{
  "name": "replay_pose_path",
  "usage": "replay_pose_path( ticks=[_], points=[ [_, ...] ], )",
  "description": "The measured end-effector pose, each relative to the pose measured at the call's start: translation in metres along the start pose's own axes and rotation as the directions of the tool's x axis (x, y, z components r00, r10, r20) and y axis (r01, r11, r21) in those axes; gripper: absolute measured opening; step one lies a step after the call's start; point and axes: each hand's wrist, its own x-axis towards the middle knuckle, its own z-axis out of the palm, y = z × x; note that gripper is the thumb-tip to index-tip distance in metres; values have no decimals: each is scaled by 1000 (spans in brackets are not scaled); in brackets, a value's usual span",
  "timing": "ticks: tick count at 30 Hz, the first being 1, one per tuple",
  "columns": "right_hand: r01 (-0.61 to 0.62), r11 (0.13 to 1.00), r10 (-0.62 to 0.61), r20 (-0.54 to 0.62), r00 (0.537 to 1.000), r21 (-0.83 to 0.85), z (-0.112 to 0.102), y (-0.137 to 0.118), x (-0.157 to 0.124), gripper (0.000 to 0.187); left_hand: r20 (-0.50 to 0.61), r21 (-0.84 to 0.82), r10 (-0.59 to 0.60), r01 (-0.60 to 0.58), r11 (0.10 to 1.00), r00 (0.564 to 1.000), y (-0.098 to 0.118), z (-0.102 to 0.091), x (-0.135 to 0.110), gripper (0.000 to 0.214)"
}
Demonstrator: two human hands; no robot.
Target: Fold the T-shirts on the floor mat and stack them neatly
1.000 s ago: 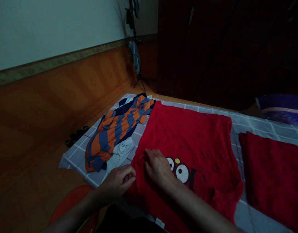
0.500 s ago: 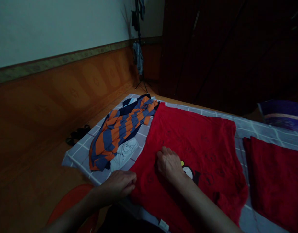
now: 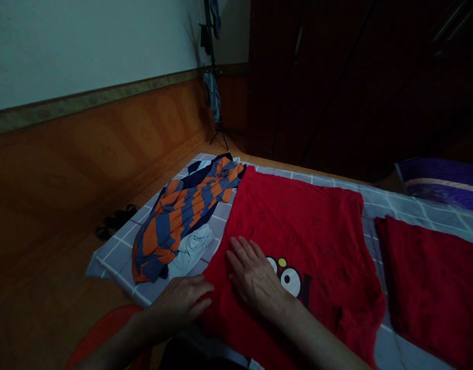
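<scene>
A red shirt (image 3: 298, 210) with a printed cartoon face lies spread over the checked bed cover. My right hand (image 3: 255, 280) rests palm down on it, left of the printed eyes, its fingers stretched out and slightly apart. At the shirt's left edge is my left hand (image 3: 180, 300), with the cloth edge between its fingers and thumb; part of that grip is hidden. A small white tag (image 3: 255, 364) shows at the shirt's near edge.
An orange and blue striped garment (image 3: 182, 210) and a pale crumpled cloth (image 3: 192, 249) lie to the left. Folded red fabric (image 3: 433, 277) is at the right. A red-orange round object (image 3: 105, 331) stands by the bed, dark footwear (image 3: 116, 221) on the floor, and a clothes stand (image 3: 213, 97) in the corner.
My right hand has opened from a closed grip to flat fingers and moved slightly left, uncovering more of the printed face. My left hand's fingers have loosened a little. The view has shifted slightly.
</scene>
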Motion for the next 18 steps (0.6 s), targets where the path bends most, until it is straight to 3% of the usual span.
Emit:
replay_pose_path(
  ticks=[3,5,8,14,18],
  points=[
    [59,995,-62,38,997,75,5,-6,-5,55,-177,-17,-95,94,995,980,-6,6,4,32],
    [21,994,-26,49,998,105,8,-8,-6,59,-258,-25,-177,176,984,950,-10,10,6,31],
    [-8,990,0,56,998,139,9,-6,-7,65,-225,-54,-249,243,969,942,-16,9,7,15],
    [-23,984,7,93,996,176,5,-4,-11,65,-103,-71,-296,290,954,950,-18,-12,8,13],
    [64,968,-93,108,990,244,1,-11,-14,70,-286,67,-163,189,980,944,-16,-9,11,22]
  ],
)
